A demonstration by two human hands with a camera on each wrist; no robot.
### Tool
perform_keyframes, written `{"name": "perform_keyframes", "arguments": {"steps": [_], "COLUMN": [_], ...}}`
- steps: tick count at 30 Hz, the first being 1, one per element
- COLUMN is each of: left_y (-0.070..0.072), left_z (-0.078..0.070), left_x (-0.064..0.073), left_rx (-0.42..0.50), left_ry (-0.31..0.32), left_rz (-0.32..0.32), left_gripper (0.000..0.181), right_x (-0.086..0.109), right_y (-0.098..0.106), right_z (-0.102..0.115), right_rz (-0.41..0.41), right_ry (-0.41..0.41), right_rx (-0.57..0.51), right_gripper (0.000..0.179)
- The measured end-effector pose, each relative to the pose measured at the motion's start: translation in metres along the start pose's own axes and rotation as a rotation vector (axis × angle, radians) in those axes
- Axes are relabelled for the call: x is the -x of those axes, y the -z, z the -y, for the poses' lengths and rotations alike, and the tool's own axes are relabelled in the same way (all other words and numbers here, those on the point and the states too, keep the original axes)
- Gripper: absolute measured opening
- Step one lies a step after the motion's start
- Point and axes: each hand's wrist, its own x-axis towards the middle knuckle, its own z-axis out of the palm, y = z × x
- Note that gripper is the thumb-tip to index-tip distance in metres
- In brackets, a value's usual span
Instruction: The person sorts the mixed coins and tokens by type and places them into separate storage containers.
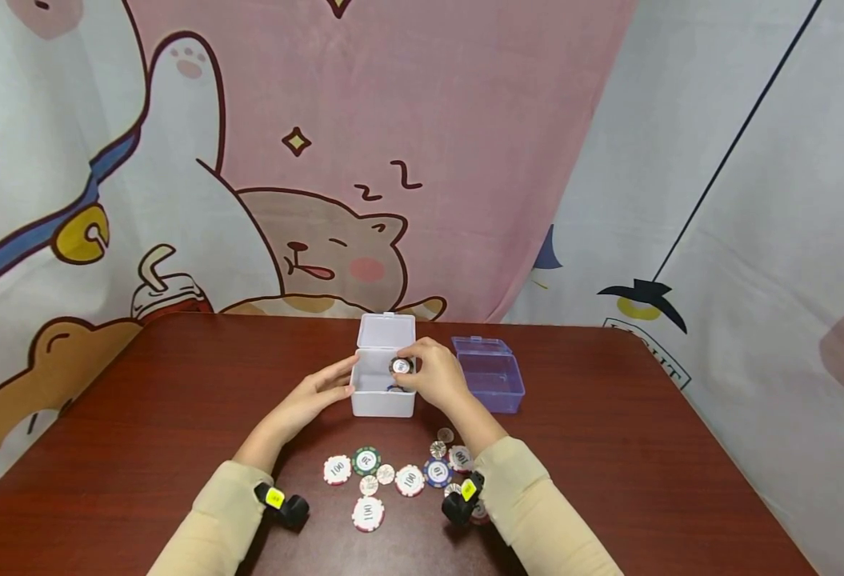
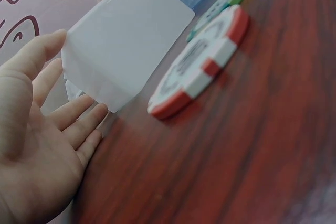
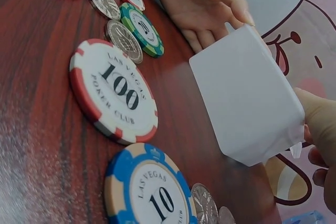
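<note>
A white plastic box stands on the table with its lid raised at the back. Over its right side, my right hand pinches a dark-rimmed poker chip with a white centre. Part of another chip shows inside, below those fingers. My left hand rests its fingertips against the box's left wall; in the left wrist view its fingers spread along the white side. From the right wrist camera, the box wall hides the held chip.
A translucent purple box with its lid up stands just right of the white one. Nearer me lie white-and-red 100 chips, a green chip, a blue 10 chip and several silver coins. A cartoon-printed curtain hangs behind the table.
</note>
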Motion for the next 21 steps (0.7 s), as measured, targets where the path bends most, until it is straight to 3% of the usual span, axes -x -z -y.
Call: {"name": "perform_keyframes", "arguments": {"steps": [10, 21], "left_y": [0.001, 0.001], "left_z": [0.001, 0.000], "left_x": [0.000, 0.001], "left_rx": [0.011, 0.026], "left_ry": [0.010, 0.012], "left_rz": [0.006, 0.012], "left_gripper": [0.056, 0.055], "right_x": [0.001, 0.017], "right_y": [0.000, 0.000], "right_z": [0.001, 0.010], "right_rz": [-0.003, -0.089], "right_ry": [-0.008, 0.084], "right_rx": [0.013, -0.185], "right_gripper": [0.040, 0.036]}}
